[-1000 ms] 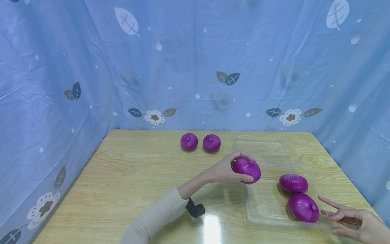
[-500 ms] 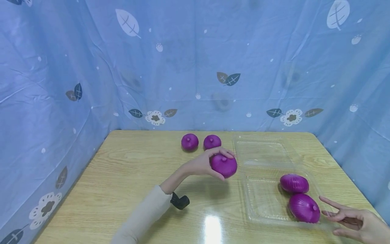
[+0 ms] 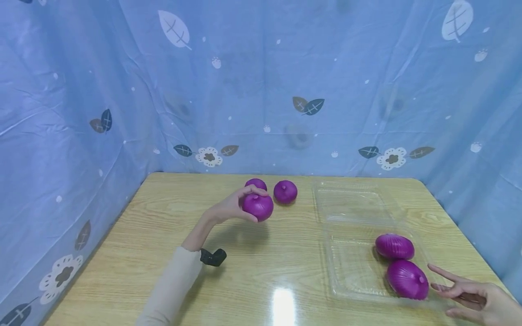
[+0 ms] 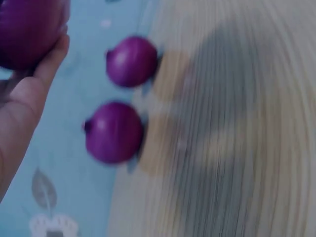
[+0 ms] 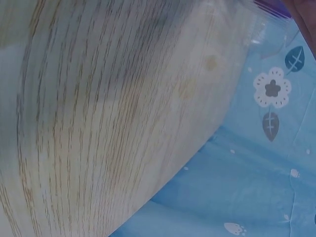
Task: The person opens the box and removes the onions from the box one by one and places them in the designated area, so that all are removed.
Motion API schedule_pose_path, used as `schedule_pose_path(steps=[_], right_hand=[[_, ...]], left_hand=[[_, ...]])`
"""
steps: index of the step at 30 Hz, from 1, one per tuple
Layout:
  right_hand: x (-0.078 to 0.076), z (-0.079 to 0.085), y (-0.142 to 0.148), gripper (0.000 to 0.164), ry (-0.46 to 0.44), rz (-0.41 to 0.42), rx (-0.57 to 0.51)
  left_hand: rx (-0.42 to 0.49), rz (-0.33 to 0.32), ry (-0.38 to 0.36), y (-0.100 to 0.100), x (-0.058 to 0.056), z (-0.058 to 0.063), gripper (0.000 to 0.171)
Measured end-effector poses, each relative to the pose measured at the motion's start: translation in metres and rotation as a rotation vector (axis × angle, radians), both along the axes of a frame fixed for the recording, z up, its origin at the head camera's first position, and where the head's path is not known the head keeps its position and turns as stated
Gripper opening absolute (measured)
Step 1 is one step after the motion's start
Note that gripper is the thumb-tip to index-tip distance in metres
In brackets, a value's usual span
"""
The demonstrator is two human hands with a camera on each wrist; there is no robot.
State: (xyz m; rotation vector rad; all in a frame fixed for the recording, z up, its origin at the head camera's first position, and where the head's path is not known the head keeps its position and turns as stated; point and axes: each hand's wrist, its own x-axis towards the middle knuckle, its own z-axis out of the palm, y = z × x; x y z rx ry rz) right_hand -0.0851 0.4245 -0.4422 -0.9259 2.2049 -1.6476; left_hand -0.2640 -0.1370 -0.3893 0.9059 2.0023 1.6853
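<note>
My left hand grips a purple onion, thumb below and fingers over its top. The same onion fills the upper left corner of the left wrist view. Behind it, partly covered in the head view, is a second onion, with a third onion to its right. In the clear plastic box two more onions lie against each other, a farther one and a nearer one. My right hand is at the box's right edge, fingers spread and holding nothing.
The clear lid lies folded back behind the box on the wooden table. A blue patterned curtain hangs along the table's back and sides. A black wrist camera juts from my left sleeve.
My left hand has carried the held onion leftward from beside the box's left edge to in front of the back-left onion. The right hand and the boxed onions stay as they were.
</note>
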Motion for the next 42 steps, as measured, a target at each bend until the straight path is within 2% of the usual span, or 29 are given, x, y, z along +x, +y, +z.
schedule_pose_path(steps=[3, 6, 10, 19, 28, 34, 36, 42], right_hand=[[0.000, -0.002, 0.001, 0.035, -0.003, -0.003, 0.010], [-0.001, -0.004, 0.002, 0.038, 0.008, 0.020, -0.013], [-0.004, -0.006, 0.003, 0.042, 0.014, 0.053, -0.051], [-0.002, -0.003, -0.001, 0.036, 0.032, -0.010, 0.017], [-0.001, 0.002, -0.004, 0.039, 0.034, 0.017, -0.016], [-0.002, 0.003, -0.005, 0.038, 0.016, 0.031, -0.027], [-0.002, 0.003, -0.005, 0.038, 0.020, 0.029, -0.028], [-0.001, 0.003, -0.005, 0.038, 0.028, 0.025, -0.027]], left_hand=[[0.007, -0.020, -0.020, -0.016, -0.004, -0.004, 0.067], [-0.017, -0.037, 0.006, -0.030, -0.007, -0.009, 0.068], [-0.034, -0.015, 0.026, -0.048, -0.011, -0.014, 0.068], [-0.033, 0.121, 0.016, -0.075, -0.027, -0.019, 0.060], [-0.074, 0.333, 0.004, -0.079, -0.046, -0.021, 0.070], [-0.134, 0.472, 0.010, -0.081, -0.058, -0.028, 0.073], [-0.164, 0.486, 0.018, -0.082, -0.060, -0.030, 0.074], [-0.216, 0.459, 0.029, -0.084, -0.062, -0.035, 0.076]])
